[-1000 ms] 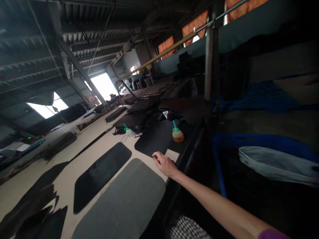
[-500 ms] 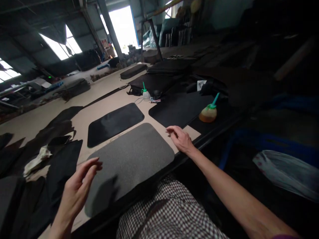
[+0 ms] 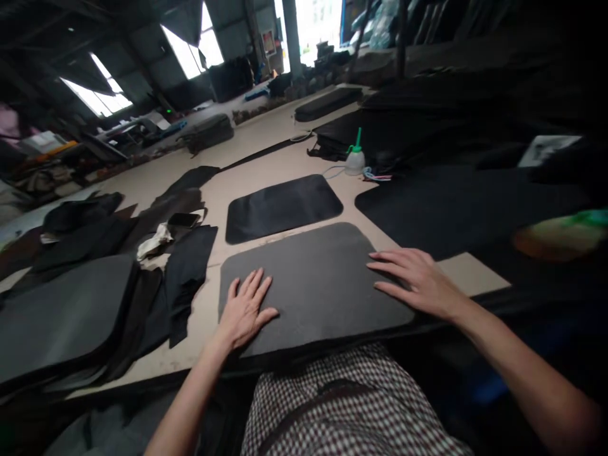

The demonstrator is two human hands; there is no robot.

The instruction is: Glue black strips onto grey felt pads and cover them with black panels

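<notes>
Fingers (image 3: 263, 291) fanned on the left hand (image 3: 240, 320), thumb stuck well out, palm down over the left part of a flat, matte grey panel with rounded corners (image 3: 318, 285). Over on the far side, the right hand (image 3: 422, 282) has its fingers stretched out with gaps between them, reaching inward across the panel's right edge. Nothing pinched by either one; how hard they press, I can't tell from here.

And that panel! It lies flat at the near edge of a beige surface (image 3: 270, 168), squarely before a lap in dark-and-white checked cloth (image 3: 351, 405). It looks light for its breadth, probably rubbery or leather-like, firm enough to stay flat but likely to sag if lifted by one corner. Nothing fragile about it, I'd say; the dull face ought to give decent grip. Best hold? Both short sides at once, fingers under, thumbs on top.

Just beyond sits a smooth black panel with rounded corners (image 3: 285, 209), then a whitish squeeze bottle with a green nozzle (image 3: 354, 161). Out left, a thick grey round-cornered pile (image 3: 66, 310) beside black fabric scraps (image 3: 190, 278).
</notes>
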